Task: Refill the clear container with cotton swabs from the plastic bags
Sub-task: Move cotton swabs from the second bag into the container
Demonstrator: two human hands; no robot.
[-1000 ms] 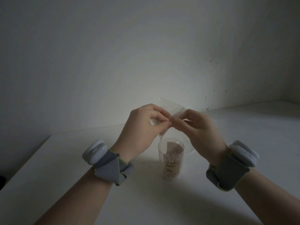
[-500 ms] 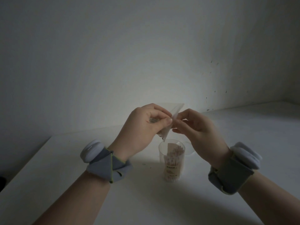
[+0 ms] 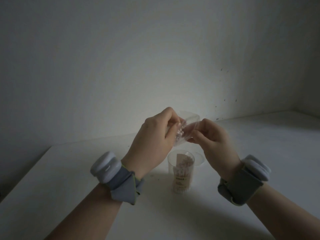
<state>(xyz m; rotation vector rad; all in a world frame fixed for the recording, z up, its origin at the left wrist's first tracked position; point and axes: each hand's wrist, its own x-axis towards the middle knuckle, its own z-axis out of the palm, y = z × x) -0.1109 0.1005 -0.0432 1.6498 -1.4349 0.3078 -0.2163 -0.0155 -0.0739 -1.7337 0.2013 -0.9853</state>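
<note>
Pinching bag between left hand and right hand, straight above upright container, midway below both.

Fingertips of the left hand are tucked behind its own knuckles and the plastic bag, so the exact pinch can't be read. The bag itself is blurred, its far edge hard to trace. The cotton swabs inside show only as a smear of pale tips beside the left thumb, no counting them. The right hand covers the bag's near corner. Below both hands, the clear container carries a label with print too small to read. Just under the right hand, a clear round rim sits half hidden; lid or dish, can't tell. Both forearms run off the bottom edge.
</note>
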